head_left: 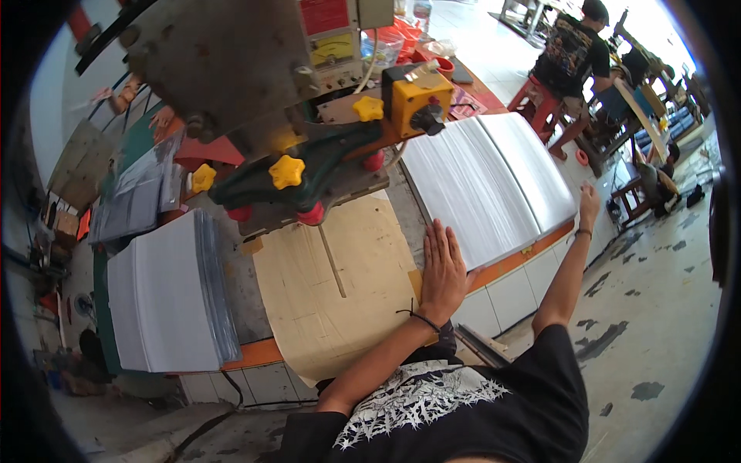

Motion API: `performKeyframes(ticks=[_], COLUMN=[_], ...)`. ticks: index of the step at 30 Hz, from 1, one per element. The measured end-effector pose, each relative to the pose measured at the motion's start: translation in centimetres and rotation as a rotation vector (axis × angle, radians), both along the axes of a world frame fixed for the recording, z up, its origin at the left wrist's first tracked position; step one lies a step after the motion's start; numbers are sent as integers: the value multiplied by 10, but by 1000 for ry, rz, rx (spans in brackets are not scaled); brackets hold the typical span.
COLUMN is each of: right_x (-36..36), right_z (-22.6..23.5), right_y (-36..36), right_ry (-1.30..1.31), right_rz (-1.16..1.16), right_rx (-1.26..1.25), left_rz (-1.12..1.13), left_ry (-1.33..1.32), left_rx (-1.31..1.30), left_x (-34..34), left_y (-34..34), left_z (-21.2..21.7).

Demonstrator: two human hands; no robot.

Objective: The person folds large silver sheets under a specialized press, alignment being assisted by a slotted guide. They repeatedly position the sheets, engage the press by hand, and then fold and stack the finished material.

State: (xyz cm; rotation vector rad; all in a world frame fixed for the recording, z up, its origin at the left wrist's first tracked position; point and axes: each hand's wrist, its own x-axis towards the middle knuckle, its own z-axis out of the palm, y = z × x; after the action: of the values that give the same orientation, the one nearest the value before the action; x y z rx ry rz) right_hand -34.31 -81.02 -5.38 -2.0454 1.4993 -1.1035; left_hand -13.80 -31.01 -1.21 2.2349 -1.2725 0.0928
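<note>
My left hand (445, 266) lies flat with its fingers stretched out, at the right edge of a tan sheet (340, 270) and beside the stack of shiny clear-white plastic sheets (478, 185). A narrow dark strip or slot (333, 262) runs along the middle of the tan sheet. Off the stack's right end, my right hand (589, 208) is raised with its fingers curled; whether anything is in them is hidden. Over the tan sheet's far edge stands a press (309, 181) with a dark green frame, yellow star knobs and red feet.
A second stack of whitish sheets (166, 293) lies to the left, with clear plastic sheets (139, 201) behind it. A yellow switch box (421, 100) and a control panel (333, 50) are at the machine. A person (571, 58) sits on a red stool at the far right.
</note>
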Motion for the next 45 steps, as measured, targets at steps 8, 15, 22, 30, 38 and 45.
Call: performKeyframes(ticks=[8,15,22,30,38,45], right_x=[124,326,389,377,402,447], right_z=[136,108,54,49,37,-5], right_y=[156,191,262,277,255,195], right_ry=[-192,386,343,276,279,334], right_rz=[407,1104,1076,980,1002,951], right_rx=[-93,-181,-242,-279,-160,-436], left_rz=[27,40,89,141,91,73], left_ry=[43,31,35,-173,48,-11], left_rx=[18,51,-40,174,75,72], left_x=[3,-2,5,1,8,6], left_y=[8,3,7,-1,8,8], left_z=[4,13,-4,-16,-2,4])
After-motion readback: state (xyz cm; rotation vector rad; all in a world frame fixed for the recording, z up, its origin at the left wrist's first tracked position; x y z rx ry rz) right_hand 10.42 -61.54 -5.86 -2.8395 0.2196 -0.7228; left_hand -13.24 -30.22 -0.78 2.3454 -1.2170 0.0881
